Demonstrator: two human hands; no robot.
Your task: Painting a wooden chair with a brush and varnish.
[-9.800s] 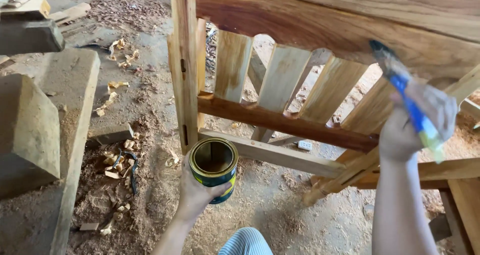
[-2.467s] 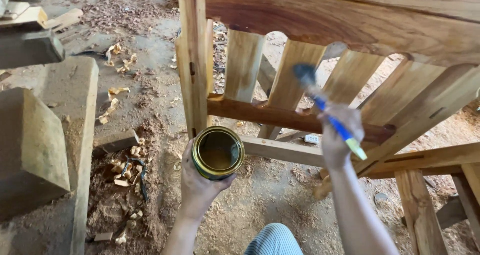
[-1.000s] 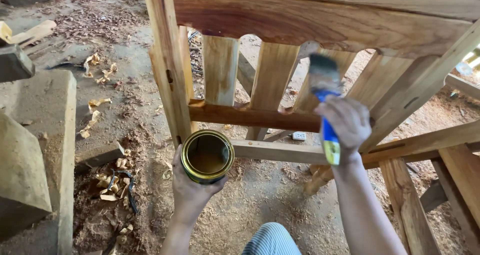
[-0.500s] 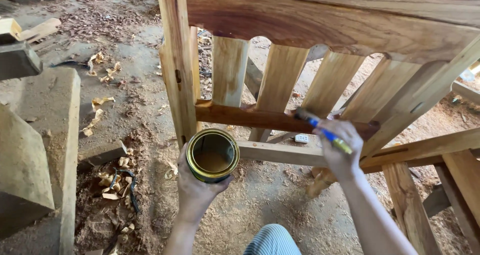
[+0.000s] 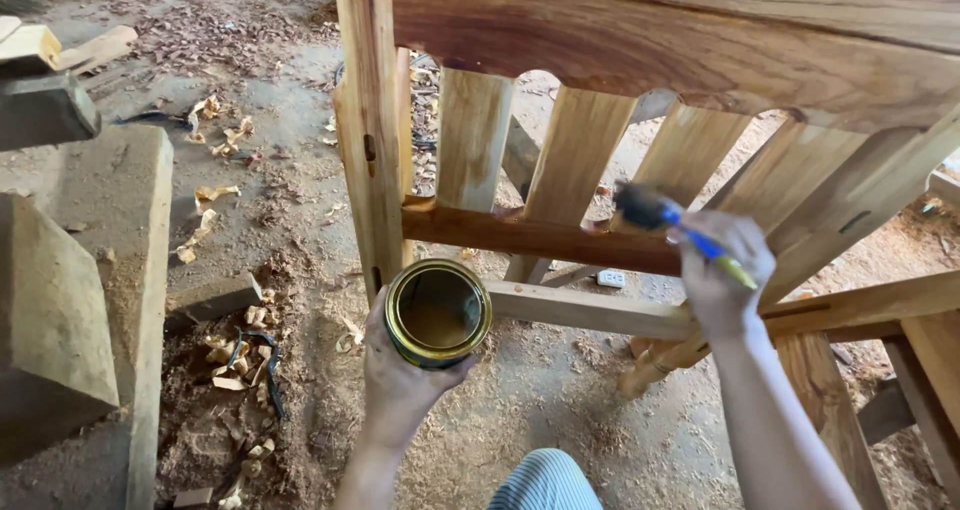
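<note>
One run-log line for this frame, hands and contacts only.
left hand: holds open round metal tin | right hand: grips blue-handled paintbrush | bristles: on dark horizontal wooden rail | floor: wood shavings

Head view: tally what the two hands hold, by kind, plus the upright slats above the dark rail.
Open can, in the left hand: 1
Blue-handled brush, in the right hand, bristles at the dark rail: 1
Upright slats clearly in view above that rail: 4
Total: 6
</note>
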